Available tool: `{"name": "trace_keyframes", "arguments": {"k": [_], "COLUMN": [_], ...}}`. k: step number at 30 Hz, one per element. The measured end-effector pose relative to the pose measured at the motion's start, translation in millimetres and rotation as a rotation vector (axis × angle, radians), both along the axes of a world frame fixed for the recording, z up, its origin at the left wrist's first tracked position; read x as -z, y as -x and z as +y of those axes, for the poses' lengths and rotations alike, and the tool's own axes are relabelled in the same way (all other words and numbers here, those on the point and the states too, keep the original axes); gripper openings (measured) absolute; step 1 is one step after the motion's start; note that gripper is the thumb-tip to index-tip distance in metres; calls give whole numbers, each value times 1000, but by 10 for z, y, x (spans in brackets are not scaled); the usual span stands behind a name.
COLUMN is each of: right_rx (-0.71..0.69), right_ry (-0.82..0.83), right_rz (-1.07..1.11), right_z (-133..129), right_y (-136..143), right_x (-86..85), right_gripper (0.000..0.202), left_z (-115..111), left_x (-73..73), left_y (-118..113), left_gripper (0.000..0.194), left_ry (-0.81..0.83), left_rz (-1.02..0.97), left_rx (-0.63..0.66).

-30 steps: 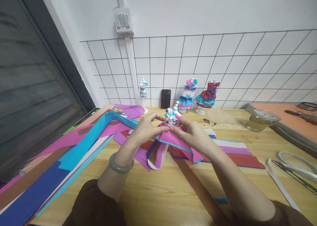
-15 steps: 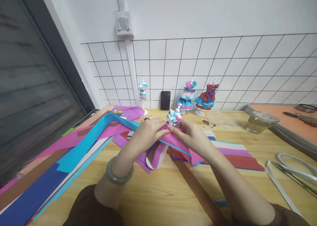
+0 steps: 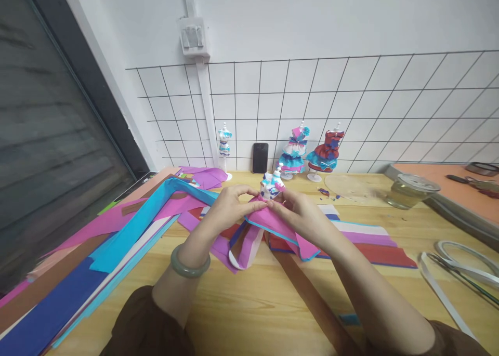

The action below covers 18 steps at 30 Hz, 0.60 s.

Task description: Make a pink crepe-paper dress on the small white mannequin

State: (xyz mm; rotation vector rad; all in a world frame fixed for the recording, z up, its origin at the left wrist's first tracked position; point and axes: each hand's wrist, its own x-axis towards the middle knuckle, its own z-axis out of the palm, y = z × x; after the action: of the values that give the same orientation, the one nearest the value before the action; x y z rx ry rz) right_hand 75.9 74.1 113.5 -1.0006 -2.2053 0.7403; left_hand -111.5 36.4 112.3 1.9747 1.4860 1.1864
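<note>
A small white dress form (image 3: 270,187) with blue and pink patches stands between my hands. Pink paper edged in light blue (image 3: 273,225) is gathered round its waist and spreads downward. My left hand (image 3: 236,206) pinches the gathered edge on the left side, thumb in front. On the right side my right hand (image 3: 298,213) grips the same pink paper, its thumb close to the left thumb. Fingertips behind the form are partly hidden. Below the skirt lies a looped purple and white strip (image 3: 249,247).
Paper strips (image 3: 58,299) cover the left side. A red strip (image 3: 374,253) lies at right, a brown strip (image 3: 307,293) in front. Behind stand a phone (image 3: 260,158) and dressed forms (image 3: 293,153). A glass bowl (image 3: 411,191) and white tape (image 3: 444,293) are at right.
My left thumb and fingers have shifted slightly along the paper's gathered edge, with a wider gap between them. The dress form has moved slightly left.
</note>
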Motion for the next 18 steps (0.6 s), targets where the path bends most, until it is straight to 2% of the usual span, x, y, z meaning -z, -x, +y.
{"name": "trace_keyframes", "arguments": {"k": [8, 13, 18], "right_rx": [14, 12, -29], "right_ry": [-3, -60, -77], "right_rz": [14, -6, -3], "right_z": [17, 4, -14], "right_y": [-21, -37, -27], "right_x": [-18, -37, -50], "right_gripper": [26, 27, 24], "left_z": [-29, -11, 59], "left_x": [-44, -7, 30], "left_y": [-49, -49, -37], "left_gripper": [26, 27, 33], "left_ry": [-81, 4, 70], "left_rz": [86, -95, -237], "left_rx": [107, 5, 54]}}
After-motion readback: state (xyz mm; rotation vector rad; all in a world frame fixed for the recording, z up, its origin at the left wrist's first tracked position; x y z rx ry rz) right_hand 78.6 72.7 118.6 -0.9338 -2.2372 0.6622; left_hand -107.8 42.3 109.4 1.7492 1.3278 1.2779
